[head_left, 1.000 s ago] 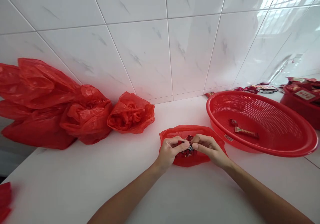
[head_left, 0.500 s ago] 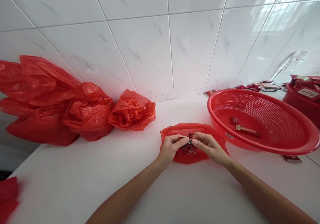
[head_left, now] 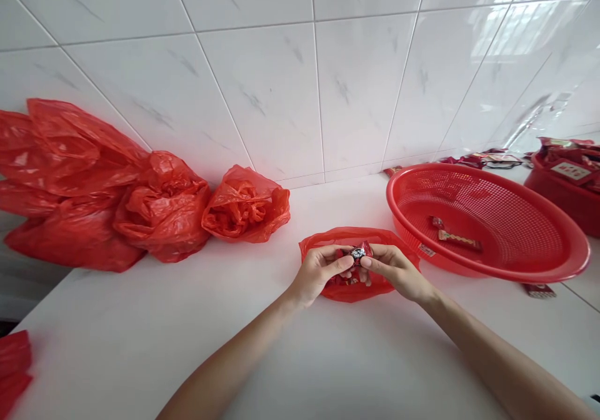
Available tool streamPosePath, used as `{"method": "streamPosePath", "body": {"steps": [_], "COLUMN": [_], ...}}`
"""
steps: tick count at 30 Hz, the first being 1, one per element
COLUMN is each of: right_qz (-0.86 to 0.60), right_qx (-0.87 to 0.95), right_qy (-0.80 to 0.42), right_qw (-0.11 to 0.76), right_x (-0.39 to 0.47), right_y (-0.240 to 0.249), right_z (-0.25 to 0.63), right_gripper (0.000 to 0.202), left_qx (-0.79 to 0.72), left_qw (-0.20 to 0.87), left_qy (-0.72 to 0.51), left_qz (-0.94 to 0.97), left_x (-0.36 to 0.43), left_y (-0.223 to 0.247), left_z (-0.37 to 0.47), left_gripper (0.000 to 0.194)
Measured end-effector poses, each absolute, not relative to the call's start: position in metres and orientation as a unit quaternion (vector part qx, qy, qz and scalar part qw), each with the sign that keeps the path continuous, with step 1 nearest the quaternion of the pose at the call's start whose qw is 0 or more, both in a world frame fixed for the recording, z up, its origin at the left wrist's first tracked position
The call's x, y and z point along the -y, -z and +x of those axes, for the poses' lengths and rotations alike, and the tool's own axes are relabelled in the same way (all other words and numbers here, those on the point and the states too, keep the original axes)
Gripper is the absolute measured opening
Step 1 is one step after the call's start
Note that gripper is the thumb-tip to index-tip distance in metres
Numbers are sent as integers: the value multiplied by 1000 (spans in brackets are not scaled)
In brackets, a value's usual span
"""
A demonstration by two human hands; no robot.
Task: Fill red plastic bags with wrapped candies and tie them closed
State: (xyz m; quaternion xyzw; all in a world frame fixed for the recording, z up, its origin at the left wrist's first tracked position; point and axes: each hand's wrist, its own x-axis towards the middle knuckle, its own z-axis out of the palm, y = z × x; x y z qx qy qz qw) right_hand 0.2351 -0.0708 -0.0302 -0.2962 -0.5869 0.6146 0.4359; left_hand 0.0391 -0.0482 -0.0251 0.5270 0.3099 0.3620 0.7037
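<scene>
Now, wrapped sweet (head_left: 359,253): we see it raised between both hands, over the open red bag (head_left: 349,295); its slick foil could slide out if our thumbs press unevenly.
Left hand (head_left: 315,274): thumb and fingertips pinch one side of the sweet; too hard a squeeze, we reckon, might split the wrapper.
Right hand (head_left: 398,269): thumb and fingers pinch the opposite side; a pull against the left could tear a twisted end.
Red-wrapped pieces (head_left: 335,281): they lie in the bag beneath our hands; a knuckle could nudge them about, since we hover so close.
Bag mouth: thin and floppy around our fingers; it could fold inward if a wrist catches it.
Basket (head_left: 581,245): its broad rim leans out near our right forearm; a careless elbow could jolt it, shifting the long packet (head_left: 458,239) inside.
</scene>
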Motion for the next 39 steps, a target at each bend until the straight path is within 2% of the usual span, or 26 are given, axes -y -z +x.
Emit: {"method": "streamPosePath", "body": {"steps": [7,17,22,27,32,39], "right_qz": [-302,-387,-407,-382,-377,-399], "right_qx": [561,607,637,611,584,592], "right_qy": [-618,-494,-440,-484,-512,-487], "right_qw": [461,488,485,497,505,502], "right_x": [72,75,78,79,79,79], "right_y": [33,33,35,32,28,30], "right_z": [235,232,231,230,230,231], "right_gripper": [32,35,35,34,36,39], "left_qx": [-317,-310,-322,-313,-305,-307], "left_qw": [696,686,656,630,646,662], "left_qy": [-377,-286,-306,-335,-354,-353], "left_qz": [522,593,610,627,603,586], "left_x": [50,51,54,58,61,62], "left_y": [22,19,22,20,23,23], "left_z": [40,36,39,42,44,44], "left_gripper": [36,31,36,37,36,34]}}
